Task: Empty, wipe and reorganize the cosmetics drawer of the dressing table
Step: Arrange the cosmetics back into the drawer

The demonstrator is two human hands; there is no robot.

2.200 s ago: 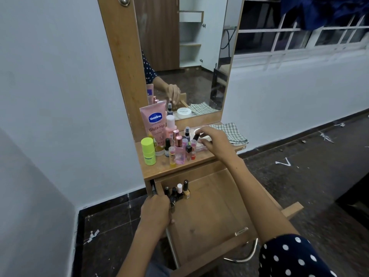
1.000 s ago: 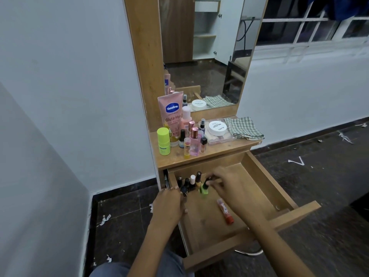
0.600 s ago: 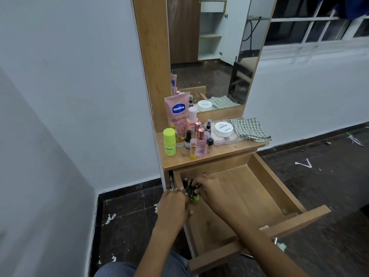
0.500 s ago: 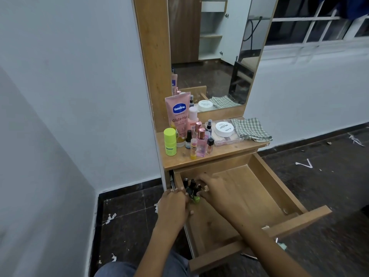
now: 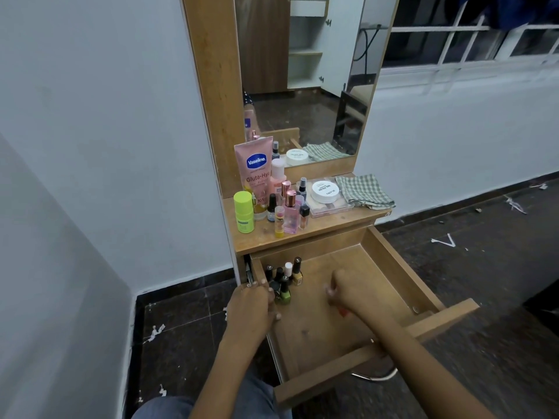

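Drawer [image 5: 390,267] pulled open; nail polish bottles [image 5: 284,279] clustered in its back left corner. Left wall gripped by left hand [image 5: 251,309]. Right hand [image 5: 344,293] blurred; grip cannot be told.

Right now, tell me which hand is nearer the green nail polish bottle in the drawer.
Left. The left hand sits right beside the green nail polish bottle, at the drawer edge; the right hand is farther off, mid-drawer.

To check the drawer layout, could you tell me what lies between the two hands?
In the head view, a green nail polish bottle and bare drawer floor lie between the left hand and right hand.
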